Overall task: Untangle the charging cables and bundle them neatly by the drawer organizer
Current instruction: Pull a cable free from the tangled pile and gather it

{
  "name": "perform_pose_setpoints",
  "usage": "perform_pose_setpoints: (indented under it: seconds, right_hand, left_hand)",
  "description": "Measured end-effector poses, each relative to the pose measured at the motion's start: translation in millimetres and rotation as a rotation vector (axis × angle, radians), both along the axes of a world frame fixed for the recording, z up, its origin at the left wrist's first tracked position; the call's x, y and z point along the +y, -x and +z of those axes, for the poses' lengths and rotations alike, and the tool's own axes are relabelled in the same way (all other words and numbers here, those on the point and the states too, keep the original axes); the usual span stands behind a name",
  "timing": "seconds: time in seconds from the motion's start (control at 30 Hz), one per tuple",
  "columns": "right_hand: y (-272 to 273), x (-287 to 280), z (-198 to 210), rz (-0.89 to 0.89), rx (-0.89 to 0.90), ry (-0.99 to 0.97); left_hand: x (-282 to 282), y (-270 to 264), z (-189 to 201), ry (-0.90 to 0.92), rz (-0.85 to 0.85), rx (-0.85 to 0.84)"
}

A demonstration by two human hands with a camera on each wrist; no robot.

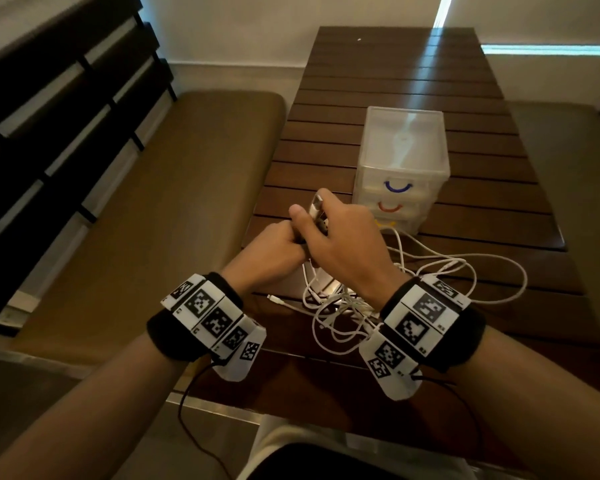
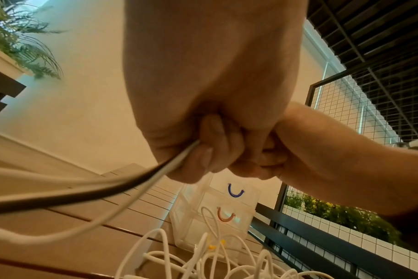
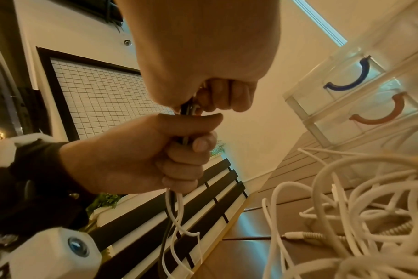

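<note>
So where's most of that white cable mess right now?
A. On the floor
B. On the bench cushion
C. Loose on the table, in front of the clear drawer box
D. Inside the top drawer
C: the tangled cables lie on the table, in front of the drawer box.
</note>
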State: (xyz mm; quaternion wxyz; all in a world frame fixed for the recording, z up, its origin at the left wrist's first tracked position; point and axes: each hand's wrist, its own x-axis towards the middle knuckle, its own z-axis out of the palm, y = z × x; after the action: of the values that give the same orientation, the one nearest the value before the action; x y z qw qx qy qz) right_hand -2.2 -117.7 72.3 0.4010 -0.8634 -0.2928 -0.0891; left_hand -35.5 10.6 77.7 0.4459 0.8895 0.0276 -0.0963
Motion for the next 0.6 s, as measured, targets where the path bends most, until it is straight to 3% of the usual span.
perform_pose_setpoints:
  seconds: [0.2, 0.37, 0.6]
  right_hand:
    - [3, 2, -1, -0.018, 0.097, -0.075]
    - [6, 7, -9, 0.011, 0.078, -0.087]
    - [7, 15, -17, 0.077, 0.129, 0.007]
  left_hand:
    - [-1, -2, -1, -0.102, 0.057, -0.058]
    - [4, 1, -4, -0.13, 0.093, -0.124]
    - [11, 6, -17, -0.207, 0.098, -0.058]
